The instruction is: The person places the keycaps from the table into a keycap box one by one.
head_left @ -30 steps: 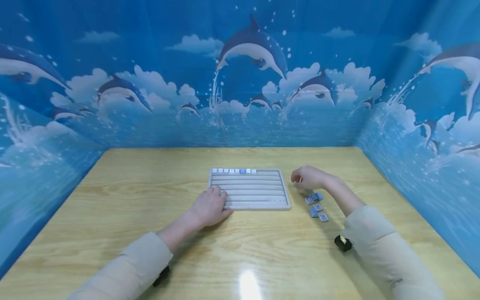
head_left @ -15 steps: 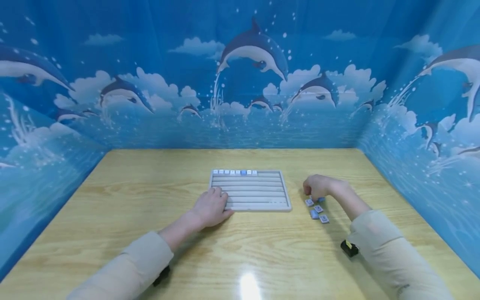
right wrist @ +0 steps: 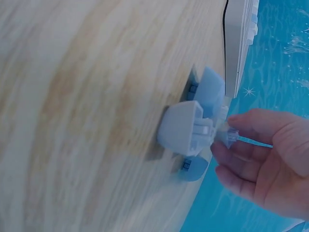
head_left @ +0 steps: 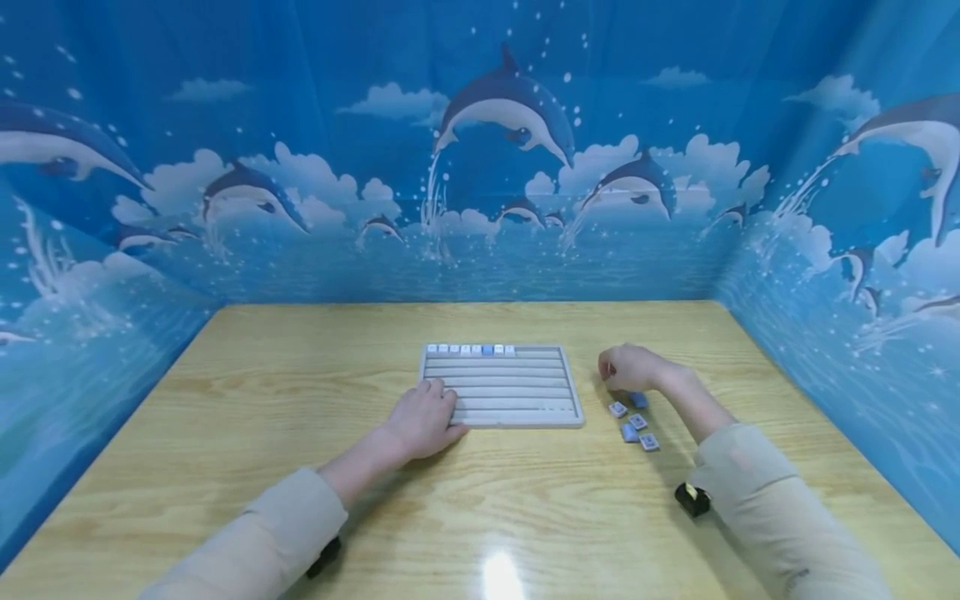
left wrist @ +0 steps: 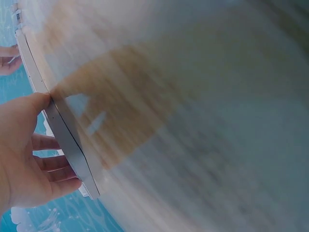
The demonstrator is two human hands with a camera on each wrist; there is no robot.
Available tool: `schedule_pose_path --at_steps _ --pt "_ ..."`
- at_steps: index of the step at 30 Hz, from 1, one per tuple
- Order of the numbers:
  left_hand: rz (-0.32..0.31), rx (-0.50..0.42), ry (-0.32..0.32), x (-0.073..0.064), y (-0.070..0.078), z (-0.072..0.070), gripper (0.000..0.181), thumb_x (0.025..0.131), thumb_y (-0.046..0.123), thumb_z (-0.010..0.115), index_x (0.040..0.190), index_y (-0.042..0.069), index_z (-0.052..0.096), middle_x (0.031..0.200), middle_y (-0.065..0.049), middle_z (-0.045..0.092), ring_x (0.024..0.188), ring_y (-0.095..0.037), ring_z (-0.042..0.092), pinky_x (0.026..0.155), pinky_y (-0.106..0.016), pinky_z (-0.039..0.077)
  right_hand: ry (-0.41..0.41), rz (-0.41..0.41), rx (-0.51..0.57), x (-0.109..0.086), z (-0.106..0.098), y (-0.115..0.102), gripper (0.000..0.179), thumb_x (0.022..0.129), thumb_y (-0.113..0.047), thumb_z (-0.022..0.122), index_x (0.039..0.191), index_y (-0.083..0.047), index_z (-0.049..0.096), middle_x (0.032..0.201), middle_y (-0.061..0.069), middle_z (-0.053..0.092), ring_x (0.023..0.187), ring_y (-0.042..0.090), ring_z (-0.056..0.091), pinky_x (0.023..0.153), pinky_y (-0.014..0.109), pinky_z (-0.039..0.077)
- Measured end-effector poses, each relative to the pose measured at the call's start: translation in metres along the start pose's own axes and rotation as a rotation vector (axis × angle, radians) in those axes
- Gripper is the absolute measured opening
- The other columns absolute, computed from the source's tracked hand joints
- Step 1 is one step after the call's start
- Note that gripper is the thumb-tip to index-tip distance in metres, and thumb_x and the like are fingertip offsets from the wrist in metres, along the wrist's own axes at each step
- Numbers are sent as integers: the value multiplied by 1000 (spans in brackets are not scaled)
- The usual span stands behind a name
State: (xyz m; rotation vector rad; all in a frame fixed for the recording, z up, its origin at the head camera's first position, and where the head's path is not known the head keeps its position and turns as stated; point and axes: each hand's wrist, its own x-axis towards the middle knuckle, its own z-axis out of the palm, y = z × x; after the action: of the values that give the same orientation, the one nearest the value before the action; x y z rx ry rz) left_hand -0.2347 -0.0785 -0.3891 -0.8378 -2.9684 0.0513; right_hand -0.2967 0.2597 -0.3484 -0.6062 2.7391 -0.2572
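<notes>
A light grey tray (head_left: 517, 388) with horizontal ridges lies mid-table, a row of white keycaps and one blue keycap (head_left: 487, 350) along its far edge. My left hand (head_left: 424, 419) holds its near left corner, the thumb (left wrist: 38, 101) against the front side and the fingers at the left side. Right of the tray, my right hand (head_left: 633, 367) hovers low above loose keycaps. In the right wrist view it pinches a small keycap (right wrist: 231, 136) between thumb and fingertips. On the table near it lie a white keycap (right wrist: 177, 128) and a light blue keycap (right wrist: 210, 92).
Several loose keycaps lie right of the tray, among them a blue keycap (head_left: 630, 432) and a white keycap (head_left: 649, 442). The wooden table (head_left: 300, 350) is bounded at the back and sides by a blue dolphin-print curtain (head_left: 480, 250).
My right hand moved right and nearer to the loose keycaps, then lifted slightly back with a keycap pinched. The left hand and tray have stayed in place.
</notes>
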Motion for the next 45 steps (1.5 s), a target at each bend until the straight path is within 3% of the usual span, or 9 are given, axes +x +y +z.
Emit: schedule_pose_path --at_steps 5,16,23,38,45 --pt "-4 -17 -10 0 0 0 46 88 45 58 101 2 58 88 -10 48 78 -22 45 67 -35 44 73 -28 54 2 -1 -2 10 84 -3 56 91 0 63 79 4 58 68 17 50 62 32 44" --pt "0 -37 -9 -1 0 -2 46 88 45 58 102 1 58 89 -11 49 79 -23 45 70 -36 45 269 -47 86 6 1 -5 22 80 3 57 102 7 60 94 16 63 90 32 58 80 44 47" --pt "4 -31 3 -1 -1 0 44 87 43 59 100 1 58 87 -10 48 76 -22 44 67 -35 44 292 -27 103 7 0 -14 31 85 -2 57 115 8 57 101 18 62 93 31 58 80 44 47" --pt "1 -18 -7 1 0 1 46 88 46 58 101 1 58 87 -10 48 77 -22 45 66 -35 44 365 -53 159 12 1 -22 24 85 2 54 107 7 62 104 20 62 89 30 62 74 39 51" --pt "-1 -8 -3 2 -1 0 47 88 46 58 101 2 58 87 -9 48 75 -20 43 64 -33 43 422 -101 258 19 -1 -30 18 83 5 59 101 6 60 99 18 62 90 29 61 76 38 51"
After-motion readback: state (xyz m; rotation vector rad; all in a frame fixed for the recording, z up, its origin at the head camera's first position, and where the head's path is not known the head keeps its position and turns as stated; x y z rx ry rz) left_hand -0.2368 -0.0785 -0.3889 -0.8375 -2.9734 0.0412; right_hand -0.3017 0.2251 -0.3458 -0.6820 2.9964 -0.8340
